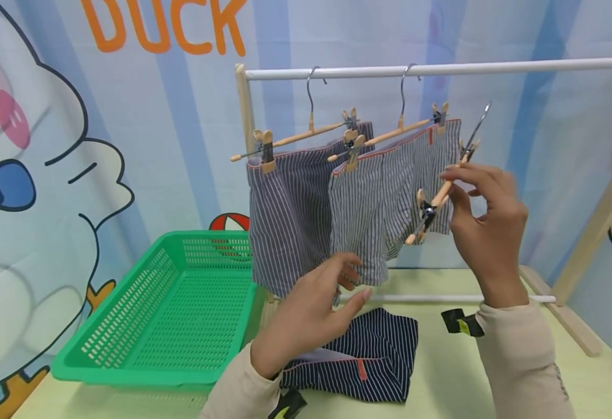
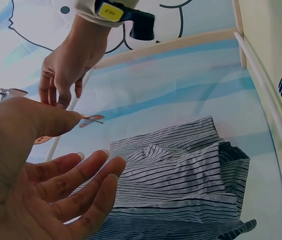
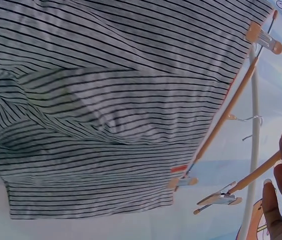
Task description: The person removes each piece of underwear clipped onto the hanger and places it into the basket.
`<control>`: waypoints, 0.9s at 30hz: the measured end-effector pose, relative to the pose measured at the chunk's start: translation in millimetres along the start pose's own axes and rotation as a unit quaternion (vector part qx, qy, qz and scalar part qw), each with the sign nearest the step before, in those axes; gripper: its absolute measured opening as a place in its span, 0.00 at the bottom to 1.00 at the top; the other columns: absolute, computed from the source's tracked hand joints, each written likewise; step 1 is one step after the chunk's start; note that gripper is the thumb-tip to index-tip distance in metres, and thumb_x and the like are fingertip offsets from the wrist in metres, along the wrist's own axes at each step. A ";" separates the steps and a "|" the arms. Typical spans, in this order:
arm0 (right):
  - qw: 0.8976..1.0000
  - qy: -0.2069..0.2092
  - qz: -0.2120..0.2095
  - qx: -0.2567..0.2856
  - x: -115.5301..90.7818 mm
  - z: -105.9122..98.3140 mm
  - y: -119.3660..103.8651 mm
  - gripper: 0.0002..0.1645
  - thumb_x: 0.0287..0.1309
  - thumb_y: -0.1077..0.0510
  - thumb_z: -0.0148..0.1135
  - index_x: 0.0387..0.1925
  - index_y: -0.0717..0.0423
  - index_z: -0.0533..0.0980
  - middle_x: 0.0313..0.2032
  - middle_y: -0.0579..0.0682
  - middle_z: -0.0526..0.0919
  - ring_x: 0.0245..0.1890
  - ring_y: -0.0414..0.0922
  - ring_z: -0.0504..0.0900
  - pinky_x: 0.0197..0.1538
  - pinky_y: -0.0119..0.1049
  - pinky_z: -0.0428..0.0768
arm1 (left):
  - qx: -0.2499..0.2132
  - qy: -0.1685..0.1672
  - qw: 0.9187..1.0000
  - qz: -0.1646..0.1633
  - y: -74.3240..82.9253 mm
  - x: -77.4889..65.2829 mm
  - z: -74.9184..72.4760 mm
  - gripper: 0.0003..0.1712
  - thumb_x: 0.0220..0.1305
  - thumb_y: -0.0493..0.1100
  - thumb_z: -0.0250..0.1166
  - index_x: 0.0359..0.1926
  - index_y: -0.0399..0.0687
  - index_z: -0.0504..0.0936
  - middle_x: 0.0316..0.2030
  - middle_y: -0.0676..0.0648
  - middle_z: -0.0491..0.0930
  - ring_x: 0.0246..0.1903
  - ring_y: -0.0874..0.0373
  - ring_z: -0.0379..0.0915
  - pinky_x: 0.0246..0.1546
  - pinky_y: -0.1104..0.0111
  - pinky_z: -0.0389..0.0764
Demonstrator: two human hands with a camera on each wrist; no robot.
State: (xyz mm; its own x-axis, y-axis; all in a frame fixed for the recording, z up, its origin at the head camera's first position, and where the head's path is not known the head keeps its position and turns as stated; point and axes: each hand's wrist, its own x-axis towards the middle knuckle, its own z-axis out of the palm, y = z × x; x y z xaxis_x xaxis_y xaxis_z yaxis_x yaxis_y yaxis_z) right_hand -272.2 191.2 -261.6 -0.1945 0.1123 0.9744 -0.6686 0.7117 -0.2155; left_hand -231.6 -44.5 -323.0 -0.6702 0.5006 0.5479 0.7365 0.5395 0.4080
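In the head view my right hand (image 1: 491, 224) pinches the wooden bar of a bare clip hanger (image 1: 444, 192) between thumb and fingers. The hanger is tilted, its metal hook pointing up, its clips gripping no cloth. My left hand (image 1: 308, 317) is held out with relaxed, spread fingers, in front of the lower edge of the hung grey striped shorts (image 1: 371, 201). Nothing lies in its palm in the left wrist view. Below it, dark navy striped shorts (image 1: 390, 343) lie on the table, partly covered by the left hand and sleeve.
Dark striped shorts (image 1: 277, 221) hang by clips beside the grey pair on the white rail (image 1: 494, 68). A green basket (image 1: 180, 314) stands at the left. Wooden rack legs (image 1: 599, 233) rise at the right, with a white lower bar (image 1: 426, 298) low at the back.
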 end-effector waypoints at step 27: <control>0.992 -0.045 0.089 -0.081 68.1 -6.5 29.1 0.11 0.63 0.59 0.57 0.42 0.57 0.83 0.46 0.54 0.84 0.45 0.49 0.76 0.39 0.45 0.75 | -0.002 0.007 1.000 0.010 5.6 -1.3 -0.8 0.25 0.64 0.49 0.61 0.58 0.45 0.68 0.39 0.52 0.79 0.38 0.62 0.75 0.36 0.65 0.80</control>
State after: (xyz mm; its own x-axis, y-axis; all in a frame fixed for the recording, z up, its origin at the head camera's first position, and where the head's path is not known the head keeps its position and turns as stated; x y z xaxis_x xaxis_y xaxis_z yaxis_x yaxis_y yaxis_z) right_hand -300.2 224.1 -201.1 -0.3680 0.1884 0.9106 -0.4959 0.7887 -0.3635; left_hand -226.5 -42.7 -320.8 -0.6536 0.5023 0.5661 0.7506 0.5266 0.3992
